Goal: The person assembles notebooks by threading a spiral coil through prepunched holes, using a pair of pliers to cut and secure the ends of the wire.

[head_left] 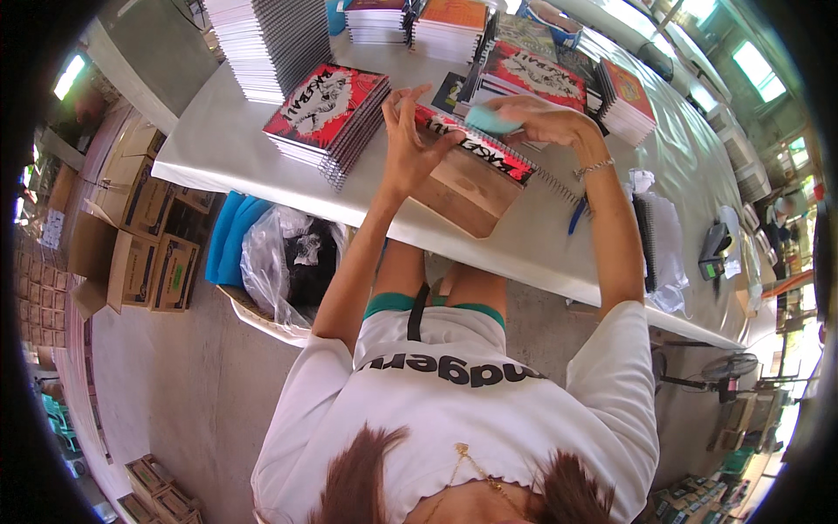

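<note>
A red-and-white spiral notebook (489,150) with black lettering lies in front of me, tilted against a wooden block (467,188) near the table's front edge. Its wire coil (552,185) sticks out past the right end. My left hand (410,144) is at the notebook's left side, its fingers spread and its thumb resting on the cover. In my right hand (546,120) is a soft teal piece, like a sponge (491,120), held over the notebook's far edge. A blue pen-like tool (577,216) lies by my right forearm.
Red notebooks are stacked at the left (327,109), beside a tall notebook pile (266,44). More notebook stacks (537,74) stand at the back. A bin with a clear plastic bag (271,258) and cardboard boxes (144,236) stand on the floor at left. A dark device (714,249) sits at right.
</note>
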`<action>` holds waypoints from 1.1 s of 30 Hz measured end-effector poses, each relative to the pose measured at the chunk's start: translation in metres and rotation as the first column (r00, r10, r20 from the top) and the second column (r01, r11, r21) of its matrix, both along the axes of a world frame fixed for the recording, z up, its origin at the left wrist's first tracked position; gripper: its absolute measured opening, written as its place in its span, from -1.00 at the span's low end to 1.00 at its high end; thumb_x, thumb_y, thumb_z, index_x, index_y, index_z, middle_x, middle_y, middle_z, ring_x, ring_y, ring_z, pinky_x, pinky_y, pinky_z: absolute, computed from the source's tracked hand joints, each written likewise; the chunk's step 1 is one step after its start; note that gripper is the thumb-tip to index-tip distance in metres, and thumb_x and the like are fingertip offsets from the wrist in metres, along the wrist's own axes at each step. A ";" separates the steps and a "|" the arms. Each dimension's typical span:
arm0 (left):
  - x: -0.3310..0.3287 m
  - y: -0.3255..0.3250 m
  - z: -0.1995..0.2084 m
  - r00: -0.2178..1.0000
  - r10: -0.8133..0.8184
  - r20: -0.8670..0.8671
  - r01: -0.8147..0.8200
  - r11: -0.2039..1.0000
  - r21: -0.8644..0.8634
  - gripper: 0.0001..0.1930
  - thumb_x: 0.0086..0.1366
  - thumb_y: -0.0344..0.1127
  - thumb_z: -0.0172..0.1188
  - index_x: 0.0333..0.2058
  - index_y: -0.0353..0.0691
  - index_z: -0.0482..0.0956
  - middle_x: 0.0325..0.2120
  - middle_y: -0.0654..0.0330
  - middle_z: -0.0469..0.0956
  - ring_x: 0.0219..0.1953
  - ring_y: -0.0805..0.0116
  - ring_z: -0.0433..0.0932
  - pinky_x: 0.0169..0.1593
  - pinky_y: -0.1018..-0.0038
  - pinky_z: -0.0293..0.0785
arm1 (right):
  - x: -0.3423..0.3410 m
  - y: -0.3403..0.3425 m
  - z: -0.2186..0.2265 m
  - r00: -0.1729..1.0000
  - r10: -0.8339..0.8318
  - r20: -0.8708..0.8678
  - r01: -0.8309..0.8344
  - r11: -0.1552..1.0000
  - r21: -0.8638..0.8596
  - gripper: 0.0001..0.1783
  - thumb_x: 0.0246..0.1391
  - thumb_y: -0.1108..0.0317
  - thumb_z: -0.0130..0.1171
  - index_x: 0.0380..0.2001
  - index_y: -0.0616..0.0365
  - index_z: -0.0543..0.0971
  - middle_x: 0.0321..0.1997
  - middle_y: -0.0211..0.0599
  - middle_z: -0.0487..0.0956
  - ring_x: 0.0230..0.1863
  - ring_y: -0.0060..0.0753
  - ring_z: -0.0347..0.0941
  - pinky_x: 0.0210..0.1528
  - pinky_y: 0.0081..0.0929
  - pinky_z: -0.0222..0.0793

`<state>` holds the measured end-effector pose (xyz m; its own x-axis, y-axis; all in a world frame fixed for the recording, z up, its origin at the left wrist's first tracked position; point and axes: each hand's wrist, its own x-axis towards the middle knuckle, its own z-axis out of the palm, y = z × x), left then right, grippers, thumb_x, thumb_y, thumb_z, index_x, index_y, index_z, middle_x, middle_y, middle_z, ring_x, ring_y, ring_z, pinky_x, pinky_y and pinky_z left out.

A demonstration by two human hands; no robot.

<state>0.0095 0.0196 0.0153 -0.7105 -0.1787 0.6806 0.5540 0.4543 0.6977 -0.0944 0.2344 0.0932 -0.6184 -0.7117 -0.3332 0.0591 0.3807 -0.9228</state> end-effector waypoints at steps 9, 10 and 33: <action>-0.016 -0.010 -0.015 0.920 -0.387 0.063 0.303 0.804 0.512 -0.28 0.06 -0.33 0.45 0.17 -0.19 0.28 -0.23 0.24 0.45 -0.18 0.50 0.43 -0.03 0.53 0.39 | -0.009 0.011 0.006 0.995 0.096 0.033 -0.088 0.978 -0.190 -0.49 0.17 -0.03 0.13 -0.04 0.18 0.56 0.06 -0.28 0.51 -0.08 -0.44 0.51 -0.15 -0.44 0.58; -0.015 -0.014 -0.014 0.907 -0.417 0.056 0.323 0.774 0.545 -0.32 0.08 -0.37 0.43 0.16 -0.19 0.29 -0.30 0.31 0.47 -0.24 0.56 0.44 -0.08 0.59 0.40 | 0.011 -0.008 0.019 0.981 0.143 -0.132 -0.143 0.990 0.010 -0.48 0.18 -0.05 0.12 -0.05 0.18 0.56 0.06 -0.32 0.52 -0.11 -0.42 0.53 -0.13 -0.43 0.59; -0.016 -0.021 -0.017 0.873 -0.485 0.060 0.369 0.734 0.570 -0.49 0.23 -0.40 0.27 0.15 -0.16 0.36 -0.26 0.38 0.48 -0.13 0.56 0.42 0.04 0.56 0.30 | -0.027 -0.020 0.004 0.981 0.156 0.112 -0.125 0.963 -0.240 -0.40 0.16 -0.08 0.15 0.05 0.20 0.47 0.05 -0.22 0.52 -0.05 -0.44 0.52 0.03 -0.49 0.51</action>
<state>-0.0061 -0.0016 -0.0014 -0.9037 -0.1100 0.4138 0.4279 -0.2663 0.8637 -0.1210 0.2149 0.0974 -0.4693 -0.8553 -0.2196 0.1445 0.1710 -0.9746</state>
